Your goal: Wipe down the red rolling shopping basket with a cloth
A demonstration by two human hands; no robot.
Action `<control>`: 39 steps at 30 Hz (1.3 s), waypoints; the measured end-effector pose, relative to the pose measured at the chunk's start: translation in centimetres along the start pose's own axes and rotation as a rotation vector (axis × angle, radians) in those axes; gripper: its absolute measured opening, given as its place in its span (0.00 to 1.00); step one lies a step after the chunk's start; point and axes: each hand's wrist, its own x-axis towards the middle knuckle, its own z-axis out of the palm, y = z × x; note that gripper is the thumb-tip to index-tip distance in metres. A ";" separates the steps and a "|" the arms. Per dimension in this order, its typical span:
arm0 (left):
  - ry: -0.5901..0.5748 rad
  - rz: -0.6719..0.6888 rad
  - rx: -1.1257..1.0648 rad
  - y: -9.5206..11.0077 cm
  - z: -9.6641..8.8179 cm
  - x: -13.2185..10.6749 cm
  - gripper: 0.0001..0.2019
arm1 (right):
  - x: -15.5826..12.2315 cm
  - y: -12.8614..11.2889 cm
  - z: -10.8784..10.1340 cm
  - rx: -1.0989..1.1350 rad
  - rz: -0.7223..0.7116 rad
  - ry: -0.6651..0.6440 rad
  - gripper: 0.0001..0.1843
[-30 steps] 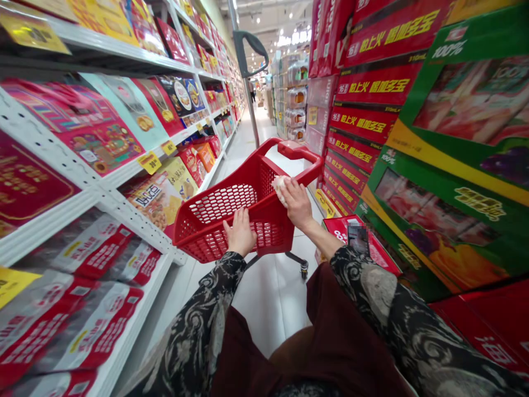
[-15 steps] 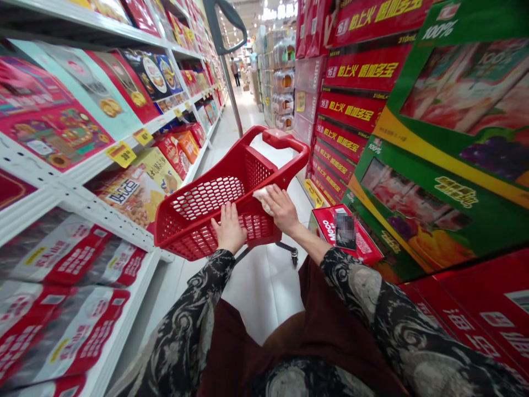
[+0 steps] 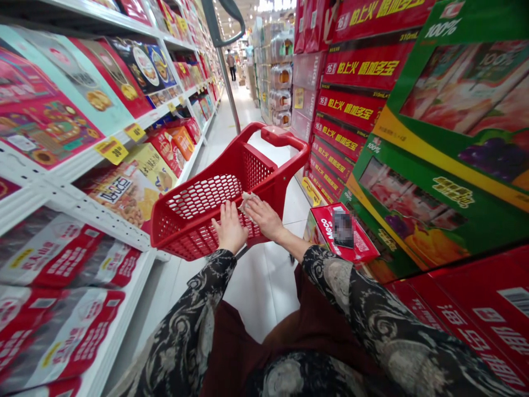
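A red plastic shopping cart basket (image 3: 264, 190) with perforated sides sits tilted in front of me. My left hand (image 3: 231, 229) lies on its near rim, fingers stretched out and apart. Just right of it, my right hand (image 3: 264, 218) presses a crumpled white cloth (image 3: 247, 203) against the same rim. Most of the cloth is hidden under the fingers, and whether it is cloth or tissue I cannot tell for certain. The two hands are close together, nearly touching.
Shelves (image 3: 95, 151) of boxed and bagged snacks run along the left. Stacked drink cartons (image 3: 351, 105) rise on the right. A phone-like dark object (image 3: 344, 229) rests on a red box (image 3: 359, 248). A grey-handled pole (image 3: 231, 88) stands behind the cart; a person (image 3: 231, 64) is far down the aisle.
My right hand has slid left along the basket's rim with the white cloth, coming close to my left hand. My left hand has stayed in place on the rim.
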 end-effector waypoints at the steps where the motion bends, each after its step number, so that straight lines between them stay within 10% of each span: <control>1: 0.003 0.002 -0.001 0.0 0.0 0.0 0.41 | 0.0 -0.2 -0.2 0.012 -0.032 -0.027 0.20; 10: 0.012 0.020 -0.043 -0.3 -0.2 -0.3 0.40 | 4.5 0.6 -6.2 0.015 0.140 0.214 0.24; 19: 0.006 0.022 -0.056 -0.4 -0.2 -0.4 0.39 | 2.1 -1.7 -1.7 0.065 0.044 -0.006 0.20; 25: 0.082 0.094 -0.182 -1.5 -0.6 0.0 0.36 | 1.3 -2.9 -3.0 0.194 -0.018 0.001 0.20; 29: 0.100 0.217 -0.450 -2.3 -0.7 0.6 0.23 | 0.9 -3.0 -5.1 0.303 -0.074 0.068 0.22; 34: -0.027 -0.006 -0.913 -0.9 -0.3 0.5 0.10 | 1.2 -3.5 -6.2 0.343 0.126 0.167 0.24; 39: -0.208 -0.105 -1.582 2.3 -0.6 -0.5 0.19 | 1.6 -5.1 -5.3 0.306 0.371 0.276 0.28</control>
